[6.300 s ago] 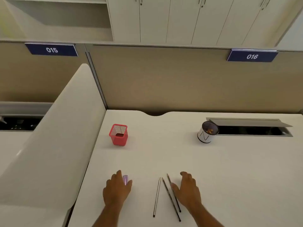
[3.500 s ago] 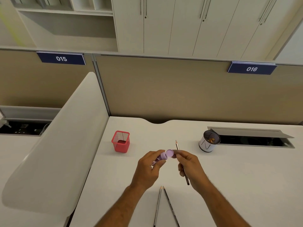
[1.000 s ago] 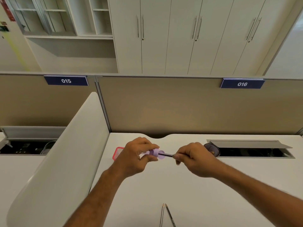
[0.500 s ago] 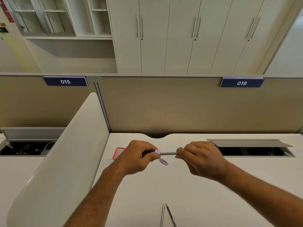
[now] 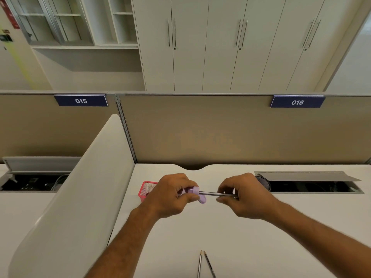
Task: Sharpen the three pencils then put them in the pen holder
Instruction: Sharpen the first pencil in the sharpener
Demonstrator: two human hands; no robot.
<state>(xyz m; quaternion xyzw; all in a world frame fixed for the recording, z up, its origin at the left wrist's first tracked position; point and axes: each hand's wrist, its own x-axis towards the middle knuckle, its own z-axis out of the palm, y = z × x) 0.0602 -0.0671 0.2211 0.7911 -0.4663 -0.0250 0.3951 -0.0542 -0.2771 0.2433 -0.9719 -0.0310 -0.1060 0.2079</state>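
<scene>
Fingers of the left hand (image 5: 172, 194) close around a lilac sharpener (image 5: 194, 191); fingers of the right hand (image 5: 244, 194) pinch a pencil (image 5: 212, 193), held level above the white desk (image 5: 301, 213) with its tip inside the sharpener. Red mesh pen holder (image 5: 147, 187): toward the far left corner, partly behind the left hand. Two pencils (image 5: 203, 263): at the near edge, tips nearly touching.

White desk (image 5: 261, 237): red mesh holder (image 5: 147, 187), two pencils (image 5: 203, 264), dark-rimmed cup (image 5: 264, 182).
</scene>
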